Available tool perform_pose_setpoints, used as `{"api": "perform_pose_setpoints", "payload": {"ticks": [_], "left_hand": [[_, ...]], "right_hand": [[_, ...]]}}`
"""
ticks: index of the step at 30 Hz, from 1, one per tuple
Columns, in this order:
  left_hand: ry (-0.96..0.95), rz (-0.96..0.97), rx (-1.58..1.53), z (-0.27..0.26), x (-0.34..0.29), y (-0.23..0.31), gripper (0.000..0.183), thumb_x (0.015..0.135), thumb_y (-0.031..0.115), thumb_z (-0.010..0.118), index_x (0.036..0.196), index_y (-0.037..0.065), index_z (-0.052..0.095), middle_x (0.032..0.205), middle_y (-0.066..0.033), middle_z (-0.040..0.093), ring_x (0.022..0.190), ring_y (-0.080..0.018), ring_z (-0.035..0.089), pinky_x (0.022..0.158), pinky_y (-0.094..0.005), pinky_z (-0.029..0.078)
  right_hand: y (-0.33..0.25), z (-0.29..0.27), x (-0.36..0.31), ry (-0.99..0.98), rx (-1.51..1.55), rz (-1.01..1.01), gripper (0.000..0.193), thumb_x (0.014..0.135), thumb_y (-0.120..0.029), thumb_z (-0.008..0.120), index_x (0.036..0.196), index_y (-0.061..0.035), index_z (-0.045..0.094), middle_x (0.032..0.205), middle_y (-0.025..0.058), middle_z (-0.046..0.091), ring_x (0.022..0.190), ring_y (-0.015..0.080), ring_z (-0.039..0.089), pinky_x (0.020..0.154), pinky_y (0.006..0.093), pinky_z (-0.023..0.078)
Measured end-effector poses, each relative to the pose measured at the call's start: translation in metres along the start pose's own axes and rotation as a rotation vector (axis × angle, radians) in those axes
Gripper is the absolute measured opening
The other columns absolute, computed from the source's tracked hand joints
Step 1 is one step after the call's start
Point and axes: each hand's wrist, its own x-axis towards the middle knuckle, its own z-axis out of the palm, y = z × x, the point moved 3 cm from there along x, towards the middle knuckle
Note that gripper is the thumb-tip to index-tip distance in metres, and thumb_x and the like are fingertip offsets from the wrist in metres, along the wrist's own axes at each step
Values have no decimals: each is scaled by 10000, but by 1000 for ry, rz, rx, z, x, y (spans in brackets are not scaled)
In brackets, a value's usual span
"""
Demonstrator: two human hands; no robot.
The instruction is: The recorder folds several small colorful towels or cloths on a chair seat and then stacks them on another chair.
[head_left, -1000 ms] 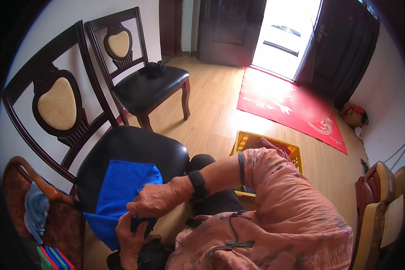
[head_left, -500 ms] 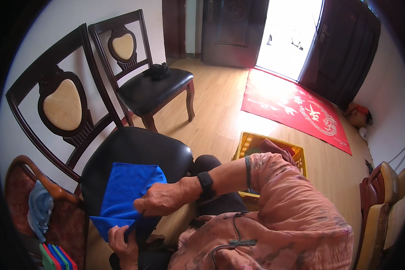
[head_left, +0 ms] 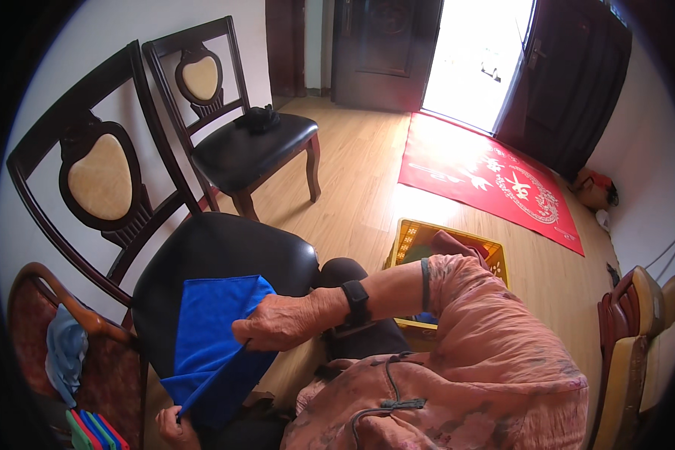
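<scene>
A blue cloth [head_left: 216,319] lies partly on the black seat of the near chair [head_left: 225,244] and hangs over its front edge toward my lap. My right hand [head_left: 274,322], with a black band on its wrist, pinches the cloth's right edge. At the lower left my left hand [head_left: 175,429] grips the cloth's bottom corner; part of that hand is cut off by the lower edge of the view. Between the two hands the lower part of the cloth is creased and folded over.
Right of my knees stands a yellow plastic basket [head_left: 409,238] with cloths in it. A second chair [head_left: 255,146] holds a small black item. At left, a light-blue cloth [head_left: 66,352] hangs on a wooden chair above coloured folded pieces [head_left: 97,431]. A red mat [head_left: 487,180] lies by the open door.
My left hand has moved down and left with the cloth's corner. My right hand has shifted slightly right and up, and the cloth is drawn out between them.
</scene>
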Motion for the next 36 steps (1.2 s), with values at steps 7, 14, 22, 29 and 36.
{"api": "perform_pose_setpoints", "payload": {"ticks": [7, 14, 22, 29, 36], "left_hand": [[-32, -83, 108, -17, 3, 3, 140, 799, 13, 576, 872, 49, 690, 821, -143, 671, 758, -336, 641, 697, -420, 513], [158, -283, 35, -28, -56, -83, 156, 833, 2, 535, 962, -20, 621, 882, -181, 596, 867, -350, 593, 843, -415, 469], [342, -307, 134, -60, -10, -52, 220, 854, 42, 499, 1032, 9, 625, 951, -155, 639, 898, -304, 624, 846, -377, 481], [455, -334, 180, -93, -5, -13, 186, 956, 189, 563, 1000, 21, 630, 887, -107, 662, 816, -219, 631, 756, -328, 490], [615, -404, 107, -144, -4, -15, 175, 966, 152, 581, 1016, -3, 643, 897, -25, 654, 817, -109, 590, 780, -264, 497]], "right_hand": [[-6, -4, -5, -9, 13, 59, 143, 930, -169, 563, 939, -46, 490, 641, 131, 559, 584, 338, 576, 516, 419, 442], [-8, 1, -3, -29, -9, 59, 153, 890, -196, 603, 915, -76, 511, 633, 149, 551, 604, 351, 597, 514, 439, 460], [5, -7, -23, -174, -12, 150, 303, 801, -222, 740, 969, -16, 593, 786, 156, 613, 716, 361, 625, 617, 423, 498], [17, 6, -34, -252, -6, 197, 257, 789, -180, 741, 939, -6, 628, 819, 154, 620, 757, 356, 626, 660, 413, 498], [26, 4, -40, -376, -84, 298, 187, 781, -174, 703, 898, -44, 637, 849, 160, 630, 818, 363, 627, 711, 441, 508]]}}
